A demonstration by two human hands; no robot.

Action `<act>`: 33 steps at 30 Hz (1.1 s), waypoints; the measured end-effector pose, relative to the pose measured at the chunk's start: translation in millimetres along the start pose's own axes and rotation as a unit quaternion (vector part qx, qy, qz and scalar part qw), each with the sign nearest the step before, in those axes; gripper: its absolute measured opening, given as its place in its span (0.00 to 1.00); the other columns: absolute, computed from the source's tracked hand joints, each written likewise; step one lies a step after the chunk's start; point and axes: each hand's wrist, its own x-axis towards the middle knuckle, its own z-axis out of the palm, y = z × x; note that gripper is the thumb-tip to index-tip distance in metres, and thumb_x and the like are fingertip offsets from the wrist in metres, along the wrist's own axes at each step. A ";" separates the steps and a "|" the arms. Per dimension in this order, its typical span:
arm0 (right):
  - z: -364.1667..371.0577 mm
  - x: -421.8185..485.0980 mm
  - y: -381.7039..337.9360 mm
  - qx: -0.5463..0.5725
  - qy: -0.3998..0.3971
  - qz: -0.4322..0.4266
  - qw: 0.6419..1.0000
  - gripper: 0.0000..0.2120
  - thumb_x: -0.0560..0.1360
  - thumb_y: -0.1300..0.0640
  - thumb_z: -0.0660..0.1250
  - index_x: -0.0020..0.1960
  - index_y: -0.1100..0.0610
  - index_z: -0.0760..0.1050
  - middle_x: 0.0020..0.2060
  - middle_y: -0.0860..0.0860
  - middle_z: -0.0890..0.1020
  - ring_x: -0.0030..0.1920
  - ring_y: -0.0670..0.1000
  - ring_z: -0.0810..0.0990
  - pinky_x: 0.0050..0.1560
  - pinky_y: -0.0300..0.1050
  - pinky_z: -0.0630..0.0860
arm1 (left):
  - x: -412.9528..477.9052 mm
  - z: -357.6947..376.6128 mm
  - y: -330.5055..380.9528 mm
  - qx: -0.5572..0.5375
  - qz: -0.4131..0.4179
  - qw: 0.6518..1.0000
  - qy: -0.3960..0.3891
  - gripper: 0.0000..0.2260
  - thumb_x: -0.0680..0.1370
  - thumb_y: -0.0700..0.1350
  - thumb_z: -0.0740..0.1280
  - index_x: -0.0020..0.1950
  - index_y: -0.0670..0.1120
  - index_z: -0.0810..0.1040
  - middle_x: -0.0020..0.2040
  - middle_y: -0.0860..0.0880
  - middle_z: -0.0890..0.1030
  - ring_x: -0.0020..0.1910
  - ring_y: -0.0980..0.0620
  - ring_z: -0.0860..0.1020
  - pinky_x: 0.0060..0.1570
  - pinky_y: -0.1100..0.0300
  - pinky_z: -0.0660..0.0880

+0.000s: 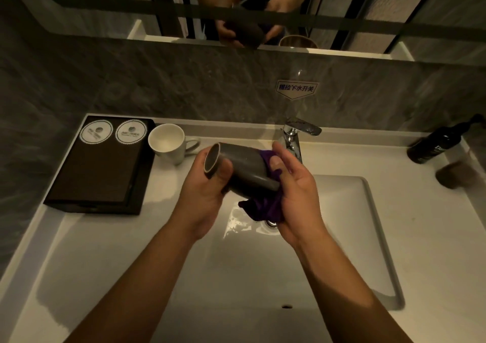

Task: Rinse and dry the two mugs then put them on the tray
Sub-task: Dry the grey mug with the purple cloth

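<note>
Mug [247, 169] sideways over sink [342, 211], base gripped in my left hand [205, 195], mouth toward my right hand [294, 192], which holds cloth [263, 208] there. Tray [100, 169] lies left, nearer left hand; white mug [168, 145] beside it.

Glossy grey mug [243, 166], purple cloth [265, 208]

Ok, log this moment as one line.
step: drying dark mug | left hand: grips it, sideways | right hand: holds purple cloth at its wide end | white mug: upright on counter, beside tray
</note>
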 end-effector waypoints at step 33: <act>12.0 14.8 13.1 -0.442 -0.012 -0.259 0.858 0.21 0.85 0.50 0.59 0.77 0.53 0.69 0.69 0.50 0.79 0.66 0.48 0.77 0.65 0.35 0.71 | 1.1 14.3 -5.8 -0.089 -0.184 0.978 0.040 0.31 0.71 0.69 0.69 0.66 0.49 0.80 0.60 0.39 0.85 0.58 0.38 0.84 0.52 0.42 0.82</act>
